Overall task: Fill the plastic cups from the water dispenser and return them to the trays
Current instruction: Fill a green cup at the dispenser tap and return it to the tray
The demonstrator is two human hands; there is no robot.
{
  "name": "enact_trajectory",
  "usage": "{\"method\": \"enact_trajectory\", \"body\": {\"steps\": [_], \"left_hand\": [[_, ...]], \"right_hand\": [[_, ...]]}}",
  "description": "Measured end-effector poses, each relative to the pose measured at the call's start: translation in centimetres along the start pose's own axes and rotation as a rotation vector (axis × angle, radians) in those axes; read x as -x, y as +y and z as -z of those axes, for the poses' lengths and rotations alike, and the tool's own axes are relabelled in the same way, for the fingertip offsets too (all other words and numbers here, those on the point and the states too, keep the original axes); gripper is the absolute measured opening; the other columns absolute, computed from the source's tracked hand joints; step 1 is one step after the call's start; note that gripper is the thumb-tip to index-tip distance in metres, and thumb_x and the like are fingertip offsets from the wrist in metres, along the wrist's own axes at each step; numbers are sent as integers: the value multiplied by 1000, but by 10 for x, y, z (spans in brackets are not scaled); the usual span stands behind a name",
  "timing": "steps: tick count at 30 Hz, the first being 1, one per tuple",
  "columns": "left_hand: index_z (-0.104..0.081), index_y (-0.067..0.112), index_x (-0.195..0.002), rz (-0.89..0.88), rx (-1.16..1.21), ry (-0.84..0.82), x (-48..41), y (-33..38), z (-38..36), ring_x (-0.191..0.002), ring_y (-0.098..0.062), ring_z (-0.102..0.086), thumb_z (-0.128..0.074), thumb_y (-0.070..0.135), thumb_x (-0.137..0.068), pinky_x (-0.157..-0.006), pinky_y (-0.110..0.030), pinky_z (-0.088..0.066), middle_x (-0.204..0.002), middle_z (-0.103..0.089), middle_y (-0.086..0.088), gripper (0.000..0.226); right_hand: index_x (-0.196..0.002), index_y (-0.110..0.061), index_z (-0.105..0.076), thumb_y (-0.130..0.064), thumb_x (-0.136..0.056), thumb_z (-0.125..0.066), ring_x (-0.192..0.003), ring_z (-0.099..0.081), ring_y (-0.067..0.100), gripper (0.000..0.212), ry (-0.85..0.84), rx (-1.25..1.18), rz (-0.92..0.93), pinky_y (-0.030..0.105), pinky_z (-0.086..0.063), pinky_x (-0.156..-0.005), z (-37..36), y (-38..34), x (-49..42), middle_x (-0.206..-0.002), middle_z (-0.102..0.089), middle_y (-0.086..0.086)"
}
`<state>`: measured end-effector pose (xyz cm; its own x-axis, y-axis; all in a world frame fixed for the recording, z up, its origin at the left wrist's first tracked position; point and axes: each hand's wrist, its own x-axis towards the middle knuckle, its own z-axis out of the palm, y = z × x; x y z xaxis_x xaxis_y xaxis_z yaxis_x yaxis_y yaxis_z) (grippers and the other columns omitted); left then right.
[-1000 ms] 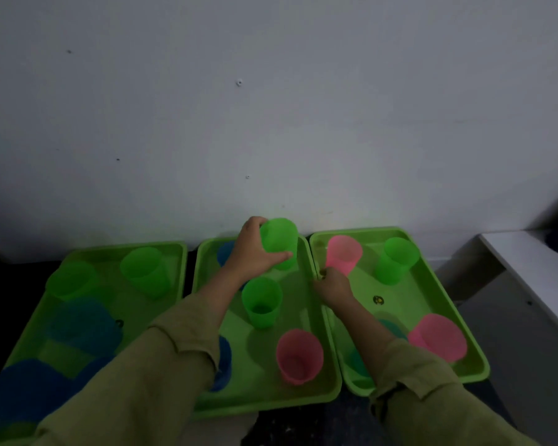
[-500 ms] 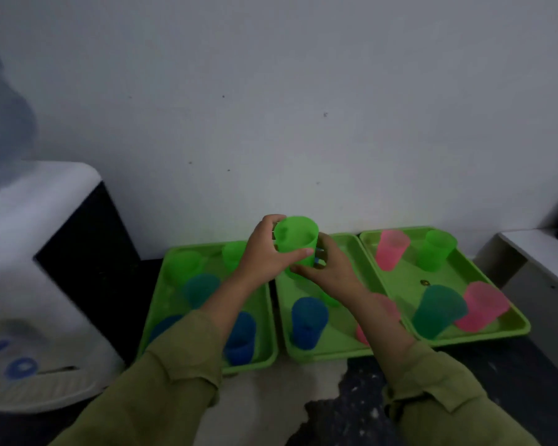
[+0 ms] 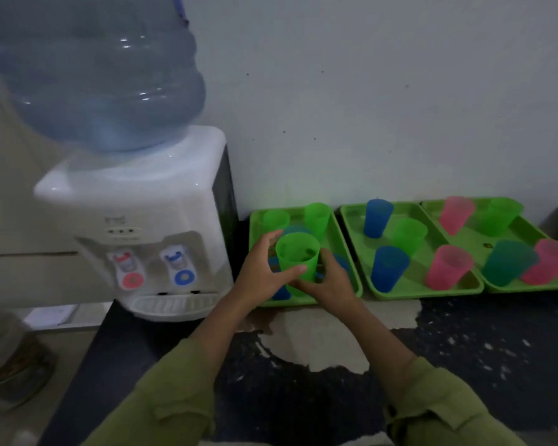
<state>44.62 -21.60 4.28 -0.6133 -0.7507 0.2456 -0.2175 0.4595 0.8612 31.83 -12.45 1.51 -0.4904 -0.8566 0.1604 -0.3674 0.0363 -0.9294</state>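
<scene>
Green plastic fills most of the view: a green cup (image 3: 298, 262) is held about upright between both hands, over the front part of the left tray (image 3: 335, 230) and just right of the water dispenser (image 3: 149, 220). The left hand (image 3: 261, 272) curls round the cup's left side with its thumb laid across the near wall. The right hand (image 3: 327, 283) wraps the lower right side, fingers bent round it, so both hands grip the one cup. Whether the cup holds water I cannot tell.

The dispenser is white, with a large blue-tinted water bottle (image 3: 94, 69) upended on top. On its face are a red tap (image 3: 126, 263) and a blue tap (image 3: 178, 259) above a slotted drip tray (image 3: 174, 305). The cup is well apart from both taps.

Three green trays stand side by side along the wall. In the left one, two green cups (image 3: 317, 217) stand at the back, and blue ones are partly hidden behind the hands. The middle tray (image 3: 432, 291) holds two blue cups (image 3: 388, 268), one light green cup (image 3: 408, 236) and a pink cup (image 3: 450, 267). The right tray (image 3: 474, 241) holds two pink cups (image 3: 456, 214), a green one and a teal cup (image 3: 506, 262).

Everything stands on a dark speckled counter (image 3: 464, 349) with a pale worn patch (image 3: 319, 336) near the front of the trays. Olive sleeves (image 3: 432, 407) cover both forearms
</scene>
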Motion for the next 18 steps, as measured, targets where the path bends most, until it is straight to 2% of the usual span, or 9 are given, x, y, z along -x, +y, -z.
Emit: {"method": "enact_trajectory", "body": {"steps": [3, 7, 11, 15, 18], "left_hand": [[-44, 21, -130, 43, 30, 19, 25, -15, 26, -113, -7, -53, -80, 31, -71, -91, -27, -50, -125, -54, 6, 70], [-52, 23, -118, 70, 46, 142, 54, -34, 52, -99, 2, -57, -78, 21, -74, -75, -10, -49, -107, -60, 12, 51], [-56, 19, -106, 156, 53, 264, 70, -60, 75, -84, 3, -61, -70, 7, -80, -69, -7, -48, -97, -64, 4, 32], [-58, 13, -101, 208, 41, 420, 74, -79, 101, -81, -4, -60, -63, 0, -84, -66, -3, -45, -92, -64, -1, 22], [-58, 8, -99, 227, 3, 509, 71, -89, 119, -78, -8, -58, -61, 0, -85, -64, -2, -43, -87, -61, 0, 16]], "right_hand": [[-114, -17, -49, -22, -70, -82, -96, -59, 12, 55, -38, 13, -23, 19, -48, -76, -28, -6, 13, -106, -60, -2], [-118, -12, -47, -22, -72, -81, -98, -56, 15, 58, -96, 62, -76, 25, -45, -77, -65, -8, 23, -108, -57, 1], [-118, -6, -49, -21, -68, -83, -93, -50, 13, 62, -129, 146, -121, 19, -36, -70, -99, -8, 27, -108, -57, 6], [-121, -9, -49, -26, -65, -85, -102, -56, 20, 69, -209, 191, -196, 26, -43, -77, -134, -9, 24, -113, -60, 6], [-123, -9, -48, -26, -67, -83, -108, -57, 23, 68, -269, 225, -218, 24, -41, -77, -154, -12, 19, -119, -59, 7]]}}
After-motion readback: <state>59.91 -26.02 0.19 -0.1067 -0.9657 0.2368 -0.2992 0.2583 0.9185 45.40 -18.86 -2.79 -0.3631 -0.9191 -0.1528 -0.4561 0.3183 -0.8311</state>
